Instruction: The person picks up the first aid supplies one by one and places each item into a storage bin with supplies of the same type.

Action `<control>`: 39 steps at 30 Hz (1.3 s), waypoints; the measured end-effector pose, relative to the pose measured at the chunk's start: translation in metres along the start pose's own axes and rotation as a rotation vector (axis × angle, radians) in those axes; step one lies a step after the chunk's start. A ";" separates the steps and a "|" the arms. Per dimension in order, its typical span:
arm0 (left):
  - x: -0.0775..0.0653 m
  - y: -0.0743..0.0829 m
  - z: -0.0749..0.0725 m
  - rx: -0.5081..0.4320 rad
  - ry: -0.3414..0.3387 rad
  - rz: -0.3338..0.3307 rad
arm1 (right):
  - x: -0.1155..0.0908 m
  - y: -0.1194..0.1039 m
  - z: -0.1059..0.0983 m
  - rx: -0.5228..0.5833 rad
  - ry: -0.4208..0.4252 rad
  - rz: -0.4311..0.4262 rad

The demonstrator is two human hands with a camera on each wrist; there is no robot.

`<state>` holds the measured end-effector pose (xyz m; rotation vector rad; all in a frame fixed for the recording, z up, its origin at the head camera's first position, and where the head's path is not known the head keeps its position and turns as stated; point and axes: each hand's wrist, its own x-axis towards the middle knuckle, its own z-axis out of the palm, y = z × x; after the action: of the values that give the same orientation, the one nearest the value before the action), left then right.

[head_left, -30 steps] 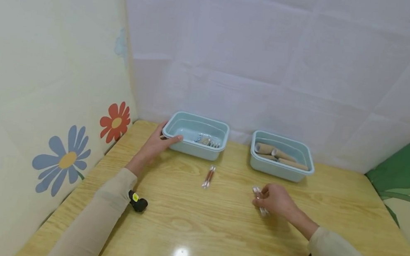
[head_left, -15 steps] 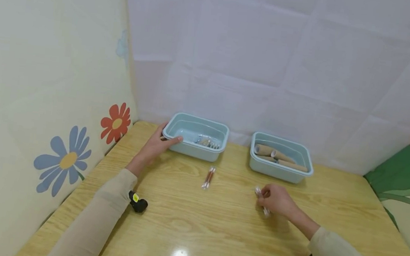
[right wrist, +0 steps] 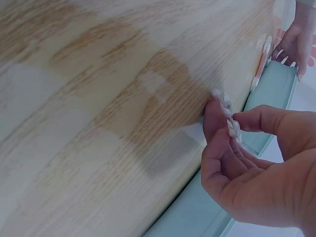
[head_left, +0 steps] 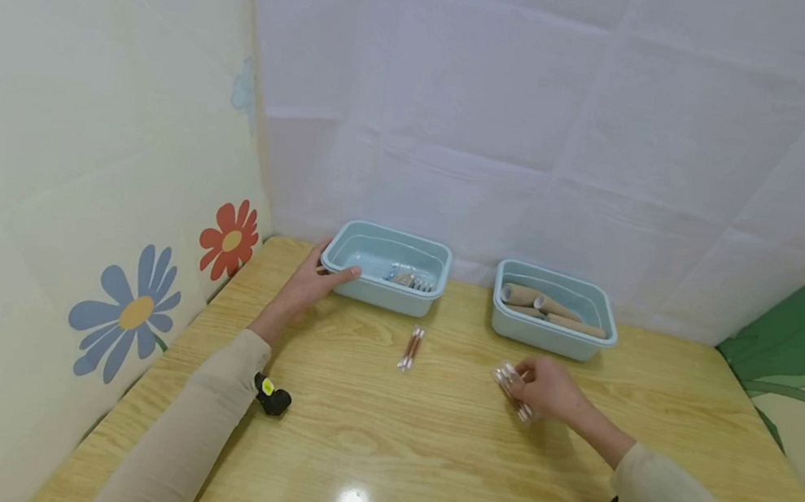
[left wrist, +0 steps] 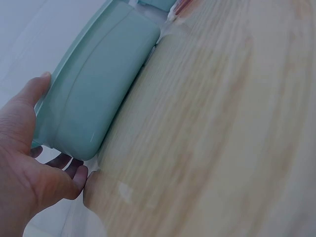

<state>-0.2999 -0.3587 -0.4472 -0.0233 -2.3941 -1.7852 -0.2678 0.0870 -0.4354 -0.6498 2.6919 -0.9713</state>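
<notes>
My left hand (head_left: 306, 286) grips the left end of a light blue plastic bin (head_left: 386, 294), thumb over its rim and the other fingers around the corner. Inside that bin lie small wrapped items (head_left: 408, 279), too small to tell apart. My right hand (head_left: 548, 389) pinches a clear-wrapped packet of what look like cotton swabs (head_left: 511, 389) between thumb and fingers, just over the table. In the right wrist view the packet (right wrist: 229, 118) appears nearly edge-on. Two brown swabs with white ends (head_left: 410, 347) lie side by side on the table in front of the left bin.
A second light blue bin (head_left: 551, 340), holding several cardboard tubes (head_left: 574, 326), stands to the right near the back wall. The wood-grain table (head_left: 369, 427) meets a white sheet (head_left: 482, 128) behind and a flowered wall (head_left: 138, 174) on the left.
The packet in my right hand has turned, edge-on half a second ago and now showing more of its face. My left hand and both bins have stayed put.
</notes>
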 end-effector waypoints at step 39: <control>-0.023 0.040 0.002 -0.022 -0.027 -0.016 | 0.041 -0.030 -0.008 0.146 -0.016 -0.021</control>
<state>-0.2729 -0.3438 -0.4128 -0.0308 -2.3995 -1.8301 -0.2970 0.0518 -0.4116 -0.6549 2.5758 -1.1497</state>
